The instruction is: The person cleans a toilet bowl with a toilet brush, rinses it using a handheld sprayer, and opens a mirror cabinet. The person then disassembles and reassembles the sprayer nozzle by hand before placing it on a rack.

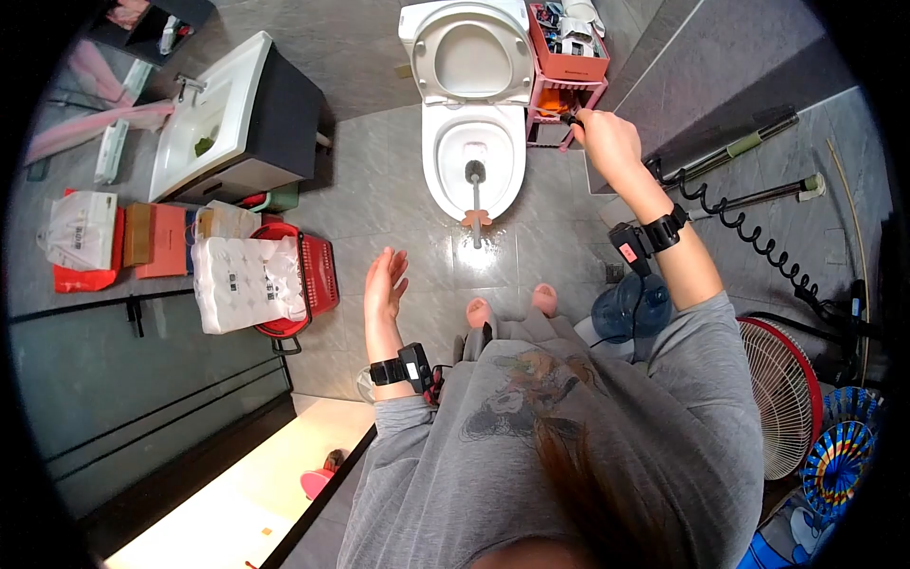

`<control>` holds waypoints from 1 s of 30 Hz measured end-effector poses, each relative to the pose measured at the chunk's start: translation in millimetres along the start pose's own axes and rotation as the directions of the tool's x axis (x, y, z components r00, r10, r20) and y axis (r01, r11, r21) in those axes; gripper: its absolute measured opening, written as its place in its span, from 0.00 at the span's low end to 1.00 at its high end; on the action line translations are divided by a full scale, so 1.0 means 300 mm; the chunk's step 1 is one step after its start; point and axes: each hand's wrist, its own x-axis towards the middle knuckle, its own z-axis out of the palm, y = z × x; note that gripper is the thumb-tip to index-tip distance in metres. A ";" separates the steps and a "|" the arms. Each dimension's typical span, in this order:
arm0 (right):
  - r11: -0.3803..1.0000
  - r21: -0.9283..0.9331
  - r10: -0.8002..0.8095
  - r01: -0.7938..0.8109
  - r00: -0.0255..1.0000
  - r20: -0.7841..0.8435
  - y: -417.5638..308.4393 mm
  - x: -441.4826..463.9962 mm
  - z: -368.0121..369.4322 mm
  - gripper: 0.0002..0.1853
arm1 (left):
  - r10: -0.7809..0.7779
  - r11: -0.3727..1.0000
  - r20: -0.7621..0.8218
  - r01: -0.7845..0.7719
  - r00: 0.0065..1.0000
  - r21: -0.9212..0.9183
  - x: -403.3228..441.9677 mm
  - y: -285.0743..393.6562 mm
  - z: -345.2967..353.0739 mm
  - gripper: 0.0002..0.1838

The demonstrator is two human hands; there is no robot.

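Illegibly lettered box (567,65) near right hand (609,142)

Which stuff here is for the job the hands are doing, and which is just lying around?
Probably for the job:
- toilet, lid up
- brush, its head inside the toilet
- small dark thing in the right hand, too little to make out

Just lying about:
- fan
- blue bottle
- paper rolls
- red basket

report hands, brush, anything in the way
Left hand open, empty. Right hand gripping dark item near pink rack. Brush in bowl. Raised lid not blocking.
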 end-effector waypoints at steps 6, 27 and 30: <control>1.000 0.015 0.027 -0.027 0.999 0.041 -0.023 0.006 0.012 0.09 | -0.005 1.000 -0.004 0.005 1.000 -0.009 0.002 0.000 -0.001 0.30; 0.992 0.093 -0.085 0.088 0.996 -0.042 -0.121 0.023 0.036 0.09 | 0.002 1.000 -0.068 -0.003 0.998 -0.020 -0.016 -0.018 -0.031 0.24; 0.991 0.092 -0.091 0.093 0.995 -0.027 -0.140 0.031 0.027 0.09 | 0.010 0.999 -0.063 -0.011 0.998 -0.030 -0.018 -0.021 -0.042 0.24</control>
